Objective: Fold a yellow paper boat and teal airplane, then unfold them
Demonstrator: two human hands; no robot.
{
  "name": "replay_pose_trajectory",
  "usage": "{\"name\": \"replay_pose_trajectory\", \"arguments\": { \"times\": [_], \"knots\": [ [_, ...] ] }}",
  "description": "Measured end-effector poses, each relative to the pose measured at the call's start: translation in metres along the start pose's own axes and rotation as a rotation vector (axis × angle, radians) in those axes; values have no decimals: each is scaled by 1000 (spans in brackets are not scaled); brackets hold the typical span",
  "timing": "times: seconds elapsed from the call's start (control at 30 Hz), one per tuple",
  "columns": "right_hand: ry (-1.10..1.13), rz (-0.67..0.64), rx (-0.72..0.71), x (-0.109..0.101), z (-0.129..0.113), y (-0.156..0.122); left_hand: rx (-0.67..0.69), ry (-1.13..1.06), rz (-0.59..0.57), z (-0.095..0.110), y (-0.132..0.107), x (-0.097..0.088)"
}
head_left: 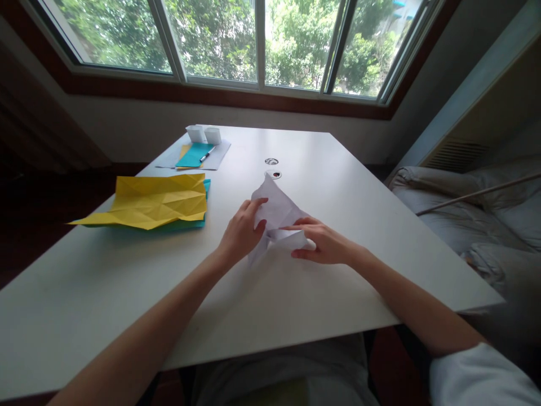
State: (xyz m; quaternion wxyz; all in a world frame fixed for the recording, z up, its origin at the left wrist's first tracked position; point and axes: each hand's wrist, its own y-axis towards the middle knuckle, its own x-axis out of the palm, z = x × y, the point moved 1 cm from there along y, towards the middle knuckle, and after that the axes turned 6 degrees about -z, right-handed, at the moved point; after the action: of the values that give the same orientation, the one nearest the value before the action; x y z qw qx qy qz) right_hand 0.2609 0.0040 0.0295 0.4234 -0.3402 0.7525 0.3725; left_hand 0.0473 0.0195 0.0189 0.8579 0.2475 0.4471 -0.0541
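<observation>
A partly folded sheet of white paper (276, 206) is between my hands over the middle of the table, with one point facing away from me and a flap standing up near the front. My left hand (243, 231) grips its left edge, thumb and fingers closed on the paper. On the right, my right hand (319, 241) has its fingers tucked into a fold and its thumb beneath the raised flap, pinching the paper. Part of the lower layers is hidden by the hands.
To the left lies a creased yellow sheet (160, 200) over blue-green paper (196, 224). Farther back are two small white containers (212, 135), a blue-green paper (195, 155) and a pen (207, 154). Two round fittings (271, 162) sit in the white table (338, 197). A padded seat (443, 192) stands right.
</observation>
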Motion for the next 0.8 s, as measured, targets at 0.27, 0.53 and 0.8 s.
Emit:
{"name": "replay_pose_trajectory", "arguments": {
  "times": [0.27,0.53,0.8],
  "knots": [
    [-19,55,-86,0,-10,0,157,-71,52,6,0,-4],
    [-102,3,-128,-1,-12,3,21,-77,102,-1,5,-10],
    [-49,23,-149,-1,-9,1,-98,-197,35,-14,9,-4]
  ]
}}
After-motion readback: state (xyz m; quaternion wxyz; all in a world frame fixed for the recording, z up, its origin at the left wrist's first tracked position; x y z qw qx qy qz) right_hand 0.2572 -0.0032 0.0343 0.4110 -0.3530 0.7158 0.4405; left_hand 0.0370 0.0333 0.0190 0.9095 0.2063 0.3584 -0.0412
